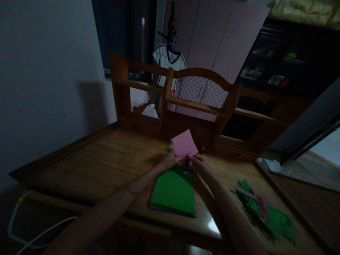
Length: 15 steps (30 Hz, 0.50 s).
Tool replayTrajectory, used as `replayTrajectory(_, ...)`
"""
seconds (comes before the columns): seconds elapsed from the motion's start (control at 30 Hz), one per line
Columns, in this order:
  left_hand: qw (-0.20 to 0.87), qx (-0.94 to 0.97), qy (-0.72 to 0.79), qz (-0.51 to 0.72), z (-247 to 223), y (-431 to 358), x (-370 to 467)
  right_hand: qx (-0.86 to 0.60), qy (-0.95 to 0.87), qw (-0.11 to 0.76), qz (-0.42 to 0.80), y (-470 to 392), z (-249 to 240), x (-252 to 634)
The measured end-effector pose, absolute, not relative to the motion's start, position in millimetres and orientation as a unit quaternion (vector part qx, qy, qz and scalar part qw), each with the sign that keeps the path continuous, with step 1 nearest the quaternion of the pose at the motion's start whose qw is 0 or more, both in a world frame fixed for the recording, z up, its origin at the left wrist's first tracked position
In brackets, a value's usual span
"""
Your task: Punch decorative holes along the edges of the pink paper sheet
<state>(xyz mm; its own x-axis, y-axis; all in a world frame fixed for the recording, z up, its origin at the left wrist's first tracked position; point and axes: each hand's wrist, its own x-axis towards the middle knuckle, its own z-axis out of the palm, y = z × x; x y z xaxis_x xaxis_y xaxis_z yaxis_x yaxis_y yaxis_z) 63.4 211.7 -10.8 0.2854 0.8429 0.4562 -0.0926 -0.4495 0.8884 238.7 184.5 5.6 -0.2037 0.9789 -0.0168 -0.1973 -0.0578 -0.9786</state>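
Note:
My left hand (170,160) pinches the lower left corner of a pink sheet of paper (186,142), which is held up above the desk. A row of small holes runs along the sheet's left edge. At its lower right, my right hand (199,163) is closed on a small purple paper punch (188,157), partly covered by the fingers. Directly below both hands lies a stack of coloured sheets, with a green sheet (175,193) on top and pink and blue edges underneath.
Behind the paper are a small green object (169,147) and a small red one (202,150). Shredded green strips with pink perforated strips (261,205) lie at the right. A wooden shelf unit (196,103) rises at the desk's back, and white cable (45,232) hangs at lower left.

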Motion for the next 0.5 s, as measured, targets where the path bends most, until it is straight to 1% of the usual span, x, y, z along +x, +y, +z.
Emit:
replayTrajectory(0.37,0.443,0.669,0.306,0.513,-8.3,206.8,60.9,-0.389,-0.487,0.482,0.616,181.9,8.0,237.7)
replayTrajectory(0.5,0.454,0.664,0.290,0.519,-6.2,207.0,61.5,-0.395,-0.494,0.480,0.607,180.4,9.5,236.7)
